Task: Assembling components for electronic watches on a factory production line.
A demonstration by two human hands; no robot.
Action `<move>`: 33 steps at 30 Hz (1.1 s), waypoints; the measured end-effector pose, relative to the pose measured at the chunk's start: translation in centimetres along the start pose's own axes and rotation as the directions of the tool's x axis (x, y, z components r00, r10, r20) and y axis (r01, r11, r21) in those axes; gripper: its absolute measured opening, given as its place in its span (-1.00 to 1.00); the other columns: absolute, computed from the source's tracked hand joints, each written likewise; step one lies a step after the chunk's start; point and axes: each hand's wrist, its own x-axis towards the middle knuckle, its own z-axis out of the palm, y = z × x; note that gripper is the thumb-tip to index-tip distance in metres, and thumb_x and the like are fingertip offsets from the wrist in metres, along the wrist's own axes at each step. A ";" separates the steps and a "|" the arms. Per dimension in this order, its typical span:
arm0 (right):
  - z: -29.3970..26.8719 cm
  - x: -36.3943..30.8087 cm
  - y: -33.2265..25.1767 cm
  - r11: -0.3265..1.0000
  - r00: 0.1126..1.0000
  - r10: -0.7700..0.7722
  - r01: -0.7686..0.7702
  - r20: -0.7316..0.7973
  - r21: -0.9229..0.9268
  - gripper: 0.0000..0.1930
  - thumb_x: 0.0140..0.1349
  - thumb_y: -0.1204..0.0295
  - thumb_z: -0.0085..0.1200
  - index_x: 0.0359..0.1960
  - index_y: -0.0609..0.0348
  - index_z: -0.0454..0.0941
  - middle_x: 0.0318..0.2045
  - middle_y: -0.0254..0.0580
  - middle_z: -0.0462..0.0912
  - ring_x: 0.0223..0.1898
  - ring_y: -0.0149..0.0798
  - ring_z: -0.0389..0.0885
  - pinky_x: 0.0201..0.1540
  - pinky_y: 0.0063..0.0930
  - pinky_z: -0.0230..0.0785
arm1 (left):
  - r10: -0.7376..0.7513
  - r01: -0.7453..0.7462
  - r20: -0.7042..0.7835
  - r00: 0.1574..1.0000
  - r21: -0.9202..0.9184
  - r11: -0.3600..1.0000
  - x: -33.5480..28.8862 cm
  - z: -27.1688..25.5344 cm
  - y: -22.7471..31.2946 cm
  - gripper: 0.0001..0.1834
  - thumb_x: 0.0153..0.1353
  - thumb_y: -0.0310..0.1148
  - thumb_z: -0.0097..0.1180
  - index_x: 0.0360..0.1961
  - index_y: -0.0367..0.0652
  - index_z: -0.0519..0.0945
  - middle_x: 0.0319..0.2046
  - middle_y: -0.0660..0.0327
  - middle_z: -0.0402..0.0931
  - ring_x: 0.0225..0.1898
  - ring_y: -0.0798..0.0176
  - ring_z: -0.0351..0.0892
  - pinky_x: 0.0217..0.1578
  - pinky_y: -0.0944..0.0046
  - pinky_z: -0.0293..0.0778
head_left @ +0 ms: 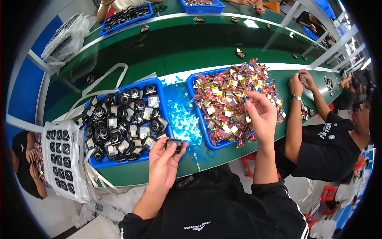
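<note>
Early stage, judging by full trays. Small black housing (174, 143) pinched in left hand (164, 165), beside blue tray (164, 104); right hand (260, 115) pinches a small part (245, 98).

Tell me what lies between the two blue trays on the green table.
Between the left blue tray and the right blue tray, the head view shows scattered pale blue film scraps.

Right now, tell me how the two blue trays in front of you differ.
The left blue tray holds dark, squarish camera-like housings in a low layer; the right blue tray is heaped with small red, silver and yellow pieces that spill over its rim. The left hand holds a black housing beside the left tray; the right hand hovers over the right tray, its fingers pinching something small. Both are shallow blue plastic trays on the green bench.
</note>
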 end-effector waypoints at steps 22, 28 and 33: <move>-1.6 1.3 -1.5 0.999 0.981 0.039 -0.032 0.188 -0.040 -0.91 0.19 0.62 0.16 -0.31 0.26 0.49 -0.43 -0.42 0.57 -0.41 -0.62 0.50 -0.34 -0.75 0.34 | 0.039 -0.038 -0.006 0.999 0.063 0.997 -0.3 1.8 1.1 -0.69 0.37 -0.49 -0.09 0.13 -0.19 0.38 -0.19 0.17 0.51 -0.32 0.35 0.49 -0.33 0.41 0.38; 1.9 -2.1 -3.5 0.993 0.939 0.062 -0.092 0.339 0.074 -0.91 0.22 0.66 0.09 -0.31 0.28 0.43 -0.40 -0.34 0.56 -0.37 -0.57 0.50 -0.32 -0.74 0.32 | 0.244 -0.495 0.435 0.867 0.688 0.532 2.1 3.5 0.3 -0.75 0.21 -0.41 0.19 -0.07 -0.12 0.61 -0.19 0.23 0.40 -0.35 0.42 0.35 -0.28 0.43 0.37; 5.1 -3.6 -3.1 0.963 0.893 0.046 -0.159 0.448 0.216 -0.91 0.28 0.64 0.04 -0.25 0.27 0.38 -0.35 -0.27 0.54 -0.36 -0.52 0.50 -0.30 -0.68 0.35 | 0.278 -0.563 0.490 0.826 0.717 0.410 2.0 5.3 0.3 -0.83 0.07 -0.37 0.34 -0.29 -0.13 0.69 -0.19 0.18 0.42 -0.44 0.39 0.36 -0.39 0.37 0.40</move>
